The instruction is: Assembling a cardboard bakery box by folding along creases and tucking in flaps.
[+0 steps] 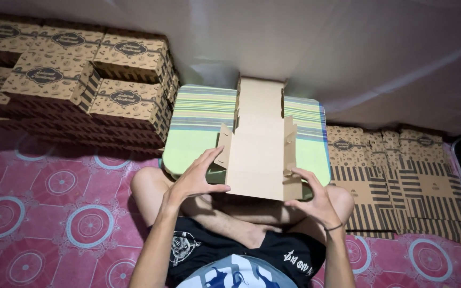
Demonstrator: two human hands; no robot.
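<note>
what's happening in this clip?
A person sits cross-legged at a low striped table, holding a flat brown cardboard box blank with both hands: left hand at its left flap, right hand at the near right corner. Assembled printed boxes are stacked on the left; flat printed blanks lie on the right.

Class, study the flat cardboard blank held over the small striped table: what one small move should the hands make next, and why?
Probably fold the side flaps fully upright. The cardboard blank lies mostly flat on the striped table, the left hand and right hand grip its near corners, and its side flaps are only half raised, unlike the finished boxes.
</note>
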